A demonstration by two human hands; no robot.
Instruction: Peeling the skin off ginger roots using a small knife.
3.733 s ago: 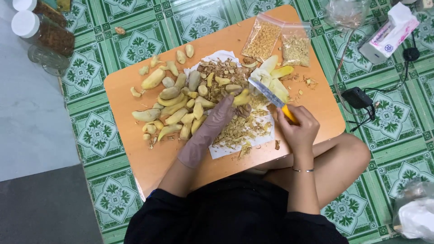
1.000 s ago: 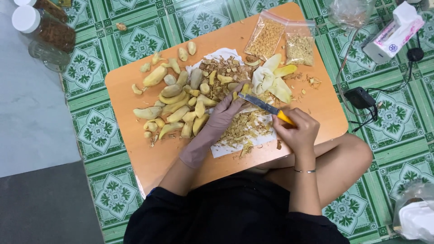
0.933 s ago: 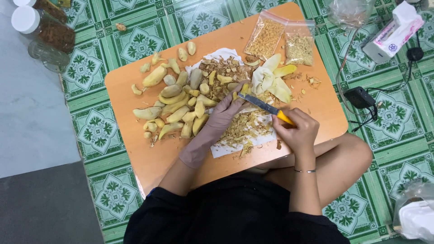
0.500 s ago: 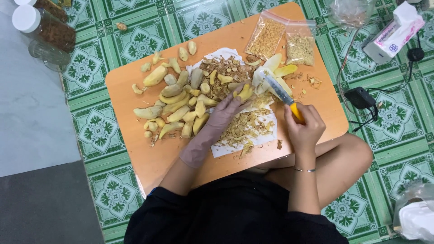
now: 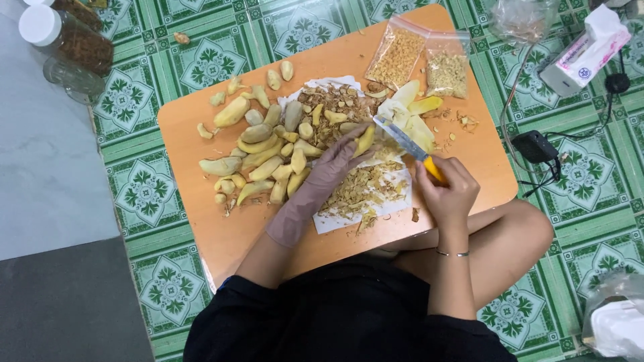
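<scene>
Top-down view of someone sitting cross-legged on a green patterned tile floor (image 5: 590, 201), working at a low orange worktop (image 5: 201, 228).

The left hand (image 5: 339, 157) wears a greyish-mauve glove, and its fingers are pinched around a peeled yellowish root piece (image 5: 365, 139) near the middle of the frame, holding it over a sheet of white paper (image 5: 389, 204). The right hand (image 5: 448, 191) is bare and closed in a fist around the yellow handle of a small knife (image 5: 409, 144). The blade points up and left, and its tip sits just beside the piece the gloved hand holds. I can't tell if it's actually touching. There's a thin bracelet on the right wrist.

On the paper there's a heap of brown peelings (image 5: 359, 194) below the hands, plus another heap up near the top centre. Left of the hands is a big pile of peeled roots (image 5: 261, 157) spread over the worktop, with a few strays further up. Just right of the knife is a small stack of thin pale slices (image 5: 412, 110).

At the top edge of the worktop, two clear bags of dried bits (image 5: 419, 64) lie side by side. In the upper left of the frame, on the floor, there are jars with white lids (image 5: 67, 40) holding brown stuff. In the upper right there's a tissue box (image 5: 587, 50), with a black adapter (image 5: 537, 146) and cables below it. A crumpled plastic bag sits at the lower right corner.
</scene>
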